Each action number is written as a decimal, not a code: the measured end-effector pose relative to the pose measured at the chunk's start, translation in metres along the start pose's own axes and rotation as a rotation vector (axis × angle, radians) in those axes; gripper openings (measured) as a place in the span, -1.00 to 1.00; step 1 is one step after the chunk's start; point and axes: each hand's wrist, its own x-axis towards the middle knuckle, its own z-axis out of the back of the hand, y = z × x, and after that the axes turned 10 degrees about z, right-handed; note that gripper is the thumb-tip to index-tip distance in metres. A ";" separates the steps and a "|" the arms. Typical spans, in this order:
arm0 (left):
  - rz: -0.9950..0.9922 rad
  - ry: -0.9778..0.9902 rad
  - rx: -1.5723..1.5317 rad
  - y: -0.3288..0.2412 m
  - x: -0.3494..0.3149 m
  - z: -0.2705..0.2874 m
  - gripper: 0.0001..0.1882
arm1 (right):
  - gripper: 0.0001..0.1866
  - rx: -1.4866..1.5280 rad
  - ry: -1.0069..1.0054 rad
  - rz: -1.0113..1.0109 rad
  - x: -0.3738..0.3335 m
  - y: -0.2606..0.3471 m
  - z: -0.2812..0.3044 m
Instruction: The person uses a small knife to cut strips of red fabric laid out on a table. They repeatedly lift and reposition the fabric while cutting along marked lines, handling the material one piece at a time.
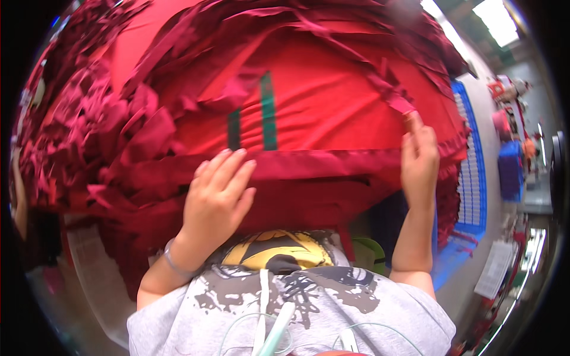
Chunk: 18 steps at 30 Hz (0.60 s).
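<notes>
A bright red cloth (338,95) covers the work surface in front of me. One dark red fabric strip (309,166) runs flat across its near edge. My left hand (215,194) lies on this strip, palm down with its fingers stretched out. Farther right, my right hand (420,155) pinches the end of another dark red fabric strip (380,83), which trails up and left over the cloth. Two dark green bands (269,113) show on the red cloth beyond my left hand.
Crumpled dark red strips (107,130) heap up on the left, and more lie along the far side. A blue plastic crate (472,178) stands to the right, with a smaller blue bin (509,169) beyond it. Part of another person's arm (19,196) shows at the left rim.
</notes>
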 end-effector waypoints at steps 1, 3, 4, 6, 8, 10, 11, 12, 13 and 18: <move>-0.009 -0.007 0.004 -0.001 0.001 -0.002 -0.54 | -0.57 0.113 0.058 0.100 -0.010 0.028 -0.014; -0.010 0.006 -0.010 0.001 0.000 -0.007 -0.52 | -0.56 0.289 0.139 0.230 -0.025 0.072 -0.038; -0.004 0.010 -0.023 0.001 -0.002 -0.009 -0.50 | -0.55 0.354 0.168 0.263 -0.031 0.088 -0.049; 0.001 0.012 0.003 0.000 -0.004 -0.012 -0.47 | -0.53 0.313 0.222 0.421 -0.038 0.108 -0.065; 0.005 0.009 0.018 -0.001 -0.007 -0.014 -0.46 | -0.57 0.173 0.364 0.448 -0.043 0.116 -0.067; 0.004 -0.002 0.028 0.001 -0.008 -0.018 -0.46 | -0.58 0.125 0.370 0.442 -0.048 0.118 -0.068; 0.006 -0.015 0.021 0.000 -0.008 -0.020 -0.46 | -0.58 0.117 0.359 0.447 -0.049 0.118 -0.069; 0.013 -0.031 0.017 0.000 -0.009 -0.022 -0.45 | -0.58 0.108 0.347 0.451 -0.050 0.119 -0.070; 0.015 -0.046 0.011 0.000 -0.009 -0.025 -0.44 | -0.58 0.097 0.335 0.452 -0.050 0.119 -0.071; 0.024 -0.110 0.030 -0.001 -0.009 -0.031 -0.43 | -0.60 0.104 0.305 0.484 -0.049 0.125 -0.073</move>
